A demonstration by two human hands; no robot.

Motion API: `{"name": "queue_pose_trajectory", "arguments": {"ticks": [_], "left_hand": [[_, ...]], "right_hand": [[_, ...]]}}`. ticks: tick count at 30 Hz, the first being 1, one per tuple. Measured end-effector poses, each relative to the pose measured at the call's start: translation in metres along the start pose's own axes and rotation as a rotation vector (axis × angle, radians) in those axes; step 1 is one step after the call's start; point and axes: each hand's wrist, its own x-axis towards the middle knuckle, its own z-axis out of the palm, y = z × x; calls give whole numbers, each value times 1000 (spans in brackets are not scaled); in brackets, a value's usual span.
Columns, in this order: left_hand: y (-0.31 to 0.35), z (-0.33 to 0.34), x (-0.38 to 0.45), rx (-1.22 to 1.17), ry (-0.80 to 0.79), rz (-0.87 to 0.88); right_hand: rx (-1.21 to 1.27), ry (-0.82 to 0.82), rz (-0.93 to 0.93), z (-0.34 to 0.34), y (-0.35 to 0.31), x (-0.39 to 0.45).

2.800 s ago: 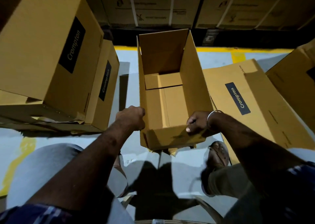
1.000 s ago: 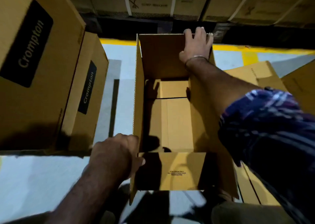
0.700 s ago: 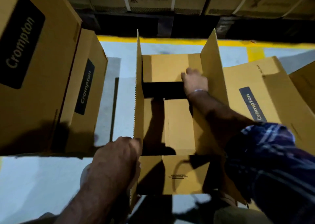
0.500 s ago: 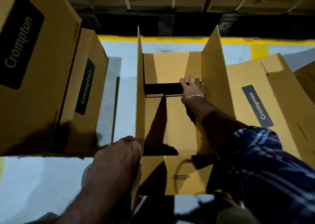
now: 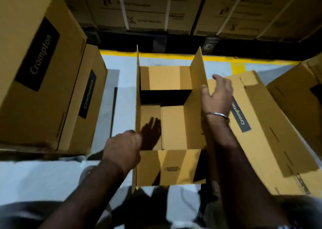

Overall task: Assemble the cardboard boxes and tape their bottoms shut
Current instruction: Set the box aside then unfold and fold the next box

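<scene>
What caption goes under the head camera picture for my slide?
Two hands fold an open cardboard box: left hand grips the left flap, right hand holds the right flap.

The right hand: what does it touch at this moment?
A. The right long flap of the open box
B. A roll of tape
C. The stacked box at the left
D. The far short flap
A: the right hand lies on the upright right long flap of the open box, fingers over its edge.
</scene>
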Motion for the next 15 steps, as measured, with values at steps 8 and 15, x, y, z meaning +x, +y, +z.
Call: {"name": "queue_pose_trajectory", "arguments": {"ticks": [8,15], "left_hand": [[5,6,-5,34,49,-2],[0,17,-8,83,-3,-36]], "right_hand": [[147,-555,447,-49,27,-113],[-201,-630,219,-34,19,-125]]}}
